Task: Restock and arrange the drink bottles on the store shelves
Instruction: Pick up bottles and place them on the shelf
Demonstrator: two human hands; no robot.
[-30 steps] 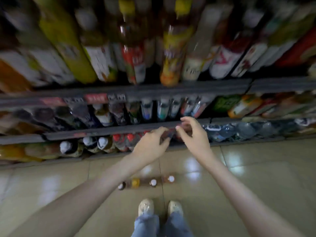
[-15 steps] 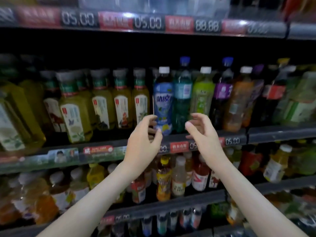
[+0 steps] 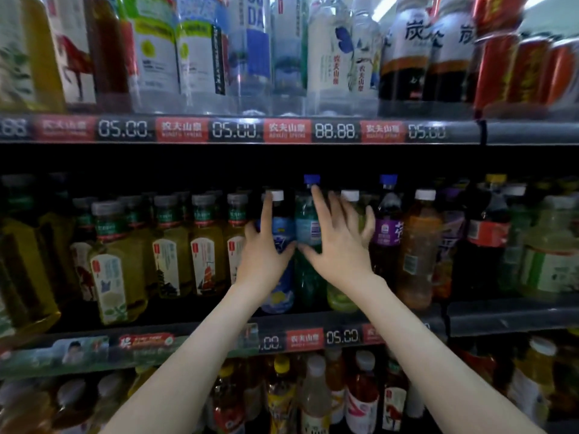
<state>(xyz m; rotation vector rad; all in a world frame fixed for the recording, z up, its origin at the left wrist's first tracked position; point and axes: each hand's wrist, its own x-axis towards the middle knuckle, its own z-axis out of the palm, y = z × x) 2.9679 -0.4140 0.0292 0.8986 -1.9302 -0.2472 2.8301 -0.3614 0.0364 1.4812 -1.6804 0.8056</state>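
Observation:
Both of my hands reach to the middle shelf [image 3: 488,317]. My left hand [image 3: 264,249] is on a blue-labelled bottle with a white cap [image 3: 282,296]: the index finger points up along its neck, the thumb lies across the label, and the other fingers curl at its left side. My right hand [image 3: 340,245] lies with spread, straight fingers against a green bottle with a blue cap [image 3: 305,227], its index fingertip near the cap. Its outer fingers cover a pale green bottle with a white cap [image 3: 340,300].
Yellow tea bottles [image 3: 170,255] fill the shelf to the left; purple [image 3: 387,233], amber [image 3: 418,255] and dark bottles stand to the right. The shelf above [image 3: 238,130] holds water bottles and red cans. A lower shelf holds more drinks [image 3: 313,399].
The view has swung up from the floor and low shelves to the middle shelf. Both hands have risen and moved forward from in front of the shelf edge onto the blue-labelled and green bottles.

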